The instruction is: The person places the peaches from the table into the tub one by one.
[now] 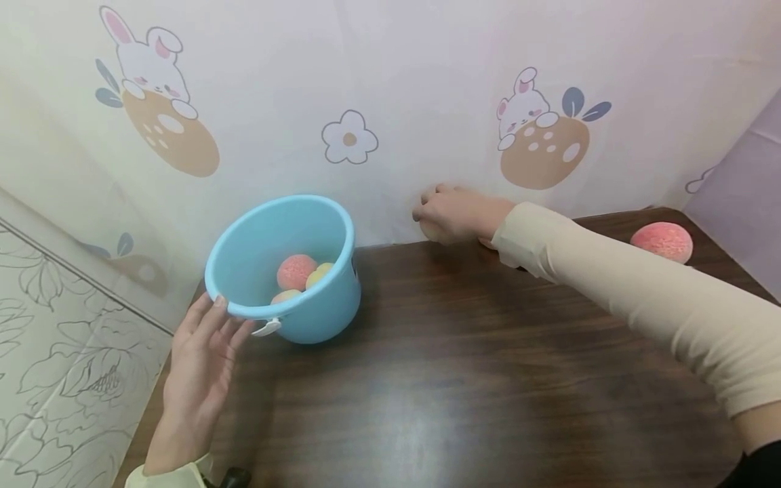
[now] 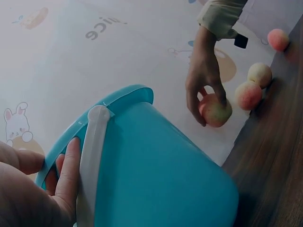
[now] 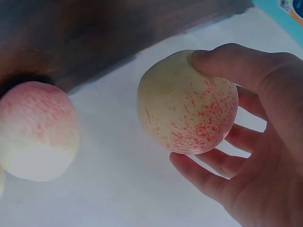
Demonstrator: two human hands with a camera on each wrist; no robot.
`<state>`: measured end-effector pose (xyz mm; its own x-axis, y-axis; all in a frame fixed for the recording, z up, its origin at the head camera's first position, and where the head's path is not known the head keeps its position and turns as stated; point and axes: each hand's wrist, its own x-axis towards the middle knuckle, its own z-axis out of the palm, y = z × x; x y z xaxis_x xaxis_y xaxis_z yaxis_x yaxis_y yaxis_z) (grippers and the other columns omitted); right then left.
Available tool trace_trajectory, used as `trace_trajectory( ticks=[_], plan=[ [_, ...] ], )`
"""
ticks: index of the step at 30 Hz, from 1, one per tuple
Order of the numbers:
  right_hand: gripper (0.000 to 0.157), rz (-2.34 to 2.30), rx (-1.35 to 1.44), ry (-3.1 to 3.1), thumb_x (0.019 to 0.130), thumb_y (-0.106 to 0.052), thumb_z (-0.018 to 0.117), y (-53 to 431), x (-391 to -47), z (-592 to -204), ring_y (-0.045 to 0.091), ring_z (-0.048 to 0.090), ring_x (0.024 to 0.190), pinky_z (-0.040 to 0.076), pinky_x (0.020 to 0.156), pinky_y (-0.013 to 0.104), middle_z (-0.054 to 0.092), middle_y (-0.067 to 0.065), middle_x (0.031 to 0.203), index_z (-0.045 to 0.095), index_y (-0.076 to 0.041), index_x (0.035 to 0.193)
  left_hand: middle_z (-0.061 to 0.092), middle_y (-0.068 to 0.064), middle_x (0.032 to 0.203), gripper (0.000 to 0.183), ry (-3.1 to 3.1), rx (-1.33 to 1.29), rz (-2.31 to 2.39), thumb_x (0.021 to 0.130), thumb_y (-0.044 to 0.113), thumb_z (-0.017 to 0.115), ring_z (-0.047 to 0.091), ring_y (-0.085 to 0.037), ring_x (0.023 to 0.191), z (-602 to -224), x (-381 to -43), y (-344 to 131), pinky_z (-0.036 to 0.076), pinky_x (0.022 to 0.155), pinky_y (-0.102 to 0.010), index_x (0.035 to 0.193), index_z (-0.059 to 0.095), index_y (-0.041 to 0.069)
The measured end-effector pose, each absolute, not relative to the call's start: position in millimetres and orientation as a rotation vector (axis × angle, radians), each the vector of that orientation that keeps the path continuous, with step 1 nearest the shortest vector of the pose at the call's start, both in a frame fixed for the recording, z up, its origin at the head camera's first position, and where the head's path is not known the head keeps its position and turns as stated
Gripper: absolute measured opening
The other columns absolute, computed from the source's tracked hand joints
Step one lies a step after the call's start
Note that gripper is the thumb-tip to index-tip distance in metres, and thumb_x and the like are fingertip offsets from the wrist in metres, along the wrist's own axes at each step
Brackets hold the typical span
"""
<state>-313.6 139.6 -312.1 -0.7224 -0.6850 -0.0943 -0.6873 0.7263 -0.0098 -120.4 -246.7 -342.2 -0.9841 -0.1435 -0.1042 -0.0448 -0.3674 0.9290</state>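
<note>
A light blue bucket point(image 1: 281, 217) stands tilted at the left, with several peaches point(image 1: 297, 271) inside. My left hand point(image 1: 201, 359) holds its rim, thumb on one side and fingers under the lip beside the white handle point(image 2: 92, 165). Held in my right hand point(image 1: 460, 213) is a pale peach with red speckles point(image 3: 189, 104), between thumb and fingers, above the table's back edge near the wall cloth. In the right wrist view a pinker peach point(image 3: 40, 127) lies to the left of that hand. My right forearm partly hides the loose peaches in the head view.
On the dark wooden table point(image 1: 457, 379), a pink peach point(image 1: 663, 242) lies at the back right. The left wrist view shows two touching peaches point(image 2: 248, 96) along the back edge. A rabbit-print cloth point(image 1: 415, 81) rises behind the table.
</note>
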Motion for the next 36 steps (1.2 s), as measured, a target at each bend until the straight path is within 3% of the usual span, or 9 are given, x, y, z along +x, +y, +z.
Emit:
trace_trajectory(
  ticks=[6, 19, 28, 36],
  plan=[
    [0.037, -0.007, -1.134, 2.825, 0.101, -0.017, 0.059, 135.5, -313.8, -296.8, 0.043, 0.056, 0.121, 0.054, 0.105, 0.059, 0.064, 0.021, 0.133, 0.064, -0.007, 0.136, 0.037, -0.009, 0.157, 0.059, -1.722, 0.219, -2.507, 0.108, 0.015, 0.056, 0.071, -0.010, 0.116, -343.0, -120.2, -245.1, 0.063, 0.096, -0.025, 0.159, 0.026, 0.010],
    [0.043, 0.006, -1.216, 2.863, 0.092, -0.011, 0.069, 119.6, -306.8, -268.9, 0.042, 0.055, 0.118, 0.057, 0.099, 0.057, 0.064, 0.020, 0.130, 0.064, -0.008, 0.135, 0.039, -0.009, 0.156, 0.059, -1.700, 0.241, -2.512, 0.108, 0.015, 0.057, 0.072, -0.012, 0.115, -343.6, -121.5, -244.1, 0.064, 0.095, -0.025, 0.159, 0.026, 0.009],
    [0.046, 0.056, -1.217, 2.879, 0.092, -0.011, 0.068, 111.1, -302.6, -248.0, 0.042, 0.054, 0.122, 0.057, 0.101, 0.056, 0.060, 0.020, 0.135, 0.062, -0.009, 0.138, 0.039, -0.009, 0.156, 0.061, -1.696, 0.237, -2.504, 0.108, 0.015, 0.057, 0.071, -0.011, 0.116, -344.3, -120.1, -242.9, 0.064, 0.095, -0.024, 0.159, 0.026, 0.008],
    [0.043, 0.054, -1.216, 2.868, 0.098, -0.012, 0.058, 94.1, -297.5, -232.4, 0.038, 0.052, 0.122, 0.056, 0.102, 0.052, 0.060, 0.016, 0.135, 0.060, -0.012, 0.141, 0.037, -0.009, 0.157, 0.059, -1.713, 0.276, -2.476, 0.108, 0.016, 0.057, 0.070, -0.011, 0.118, -344.2, -119.2, -241.3, 0.063, 0.096, -0.024, 0.159, 0.027, 0.009]
  ],
)
